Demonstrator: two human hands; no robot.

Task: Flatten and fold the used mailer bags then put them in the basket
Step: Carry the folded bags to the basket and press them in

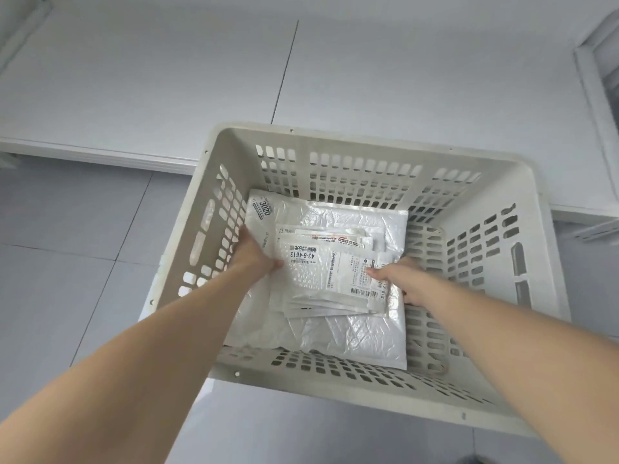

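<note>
A pale grey slotted plastic basket [368, 145] stands on the floor below me. Inside it lies a large white bubble mailer [351, 336] with a stack of smaller folded white mailer bags [321, 272] with shipping labels on top. My left hand [254, 256] grips the stack's left edge, thumb on top, fingers underneath. My right hand [402, 279] grips the stack's right edge the same way, thumb on a label. Both forearms reach down into the basket.
Grey floor tiles [67, 296] surround the basket. A low white platform or panel [134, 95] with a raised edge runs behind it. A white frame [596, 95] stands at the far right.
</note>
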